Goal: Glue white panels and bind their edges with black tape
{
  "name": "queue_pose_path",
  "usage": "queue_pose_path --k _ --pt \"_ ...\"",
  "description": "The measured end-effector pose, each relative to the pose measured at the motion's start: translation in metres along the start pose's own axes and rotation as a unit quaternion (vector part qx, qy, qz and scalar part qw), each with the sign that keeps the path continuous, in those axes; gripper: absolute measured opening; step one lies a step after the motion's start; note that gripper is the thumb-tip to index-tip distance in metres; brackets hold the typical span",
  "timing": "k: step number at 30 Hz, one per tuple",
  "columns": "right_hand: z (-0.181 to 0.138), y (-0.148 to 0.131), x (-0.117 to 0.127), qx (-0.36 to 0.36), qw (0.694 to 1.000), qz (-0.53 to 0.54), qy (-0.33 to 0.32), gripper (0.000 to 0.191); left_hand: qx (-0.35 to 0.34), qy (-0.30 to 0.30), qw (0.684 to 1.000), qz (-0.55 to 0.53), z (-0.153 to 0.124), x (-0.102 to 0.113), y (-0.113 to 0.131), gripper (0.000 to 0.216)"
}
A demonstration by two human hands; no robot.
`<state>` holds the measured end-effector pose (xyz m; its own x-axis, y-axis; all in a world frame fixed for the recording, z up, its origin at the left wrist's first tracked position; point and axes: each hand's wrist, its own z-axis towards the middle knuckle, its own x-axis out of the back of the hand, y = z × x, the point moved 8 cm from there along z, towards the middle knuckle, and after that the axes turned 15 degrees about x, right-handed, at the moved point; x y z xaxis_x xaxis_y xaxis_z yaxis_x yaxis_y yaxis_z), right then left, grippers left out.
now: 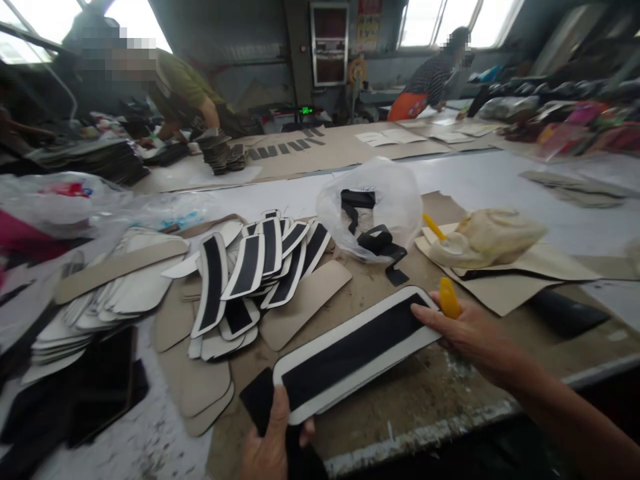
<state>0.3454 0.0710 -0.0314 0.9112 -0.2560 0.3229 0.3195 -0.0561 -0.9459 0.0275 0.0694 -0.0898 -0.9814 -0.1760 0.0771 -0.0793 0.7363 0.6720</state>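
My left hand (273, 443) grips the near end of a long white strip with a black centre panel (350, 350), together with a black piece (257, 400) beneath it. My right hand (467, 330) rests its fingers on the strip's far end and also holds a small yellow tool (449, 298). A fanned pile of matching black-and-white strips (260, 267) lies on the table beyond the held one.
Beige and white cut pieces (120, 287) spread at left, dark sheets (95, 387) at the near left. A clear bag with black straps (373, 213) and a cream cloth with a yellow brush (480, 240) lie beyond. Two people work at far tables.
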Motion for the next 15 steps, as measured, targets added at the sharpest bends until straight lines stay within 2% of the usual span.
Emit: queue_pose_path --k 3,6,8,10,12,15 --pt "-0.005 0.021 0.008 -0.071 0.997 0.013 0.041 0.056 -0.007 -0.039 0.996 -0.086 -0.002 -0.003 0.004 0.052" --pt "-0.009 0.034 0.013 -0.119 0.99 0.022 0.077 0.073 -0.019 -0.035 0.994 -0.105 -0.002 -0.001 0.01 0.043" --pt "-0.01 0.032 0.009 -0.118 0.99 0.036 0.068 0.068 -0.01 -0.011 0.995 -0.097 -0.002 0.003 0.013 0.039" --pt "-0.009 0.024 0.001 -0.096 0.993 0.056 0.029 0.054 0.014 0.004 0.996 -0.086 -0.002 0.006 0.016 0.039" --pt "-0.008 0.014 -0.007 -0.07 0.995 0.076 -0.012 0.047 0.029 -0.008 0.996 -0.089 -0.003 0.004 0.019 0.04" --pt "-0.008 0.008 -0.012 -0.059 0.992 0.102 -0.035 0.048 0.017 -0.035 0.993 -0.112 -0.005 -0.001 0.023 0.036"
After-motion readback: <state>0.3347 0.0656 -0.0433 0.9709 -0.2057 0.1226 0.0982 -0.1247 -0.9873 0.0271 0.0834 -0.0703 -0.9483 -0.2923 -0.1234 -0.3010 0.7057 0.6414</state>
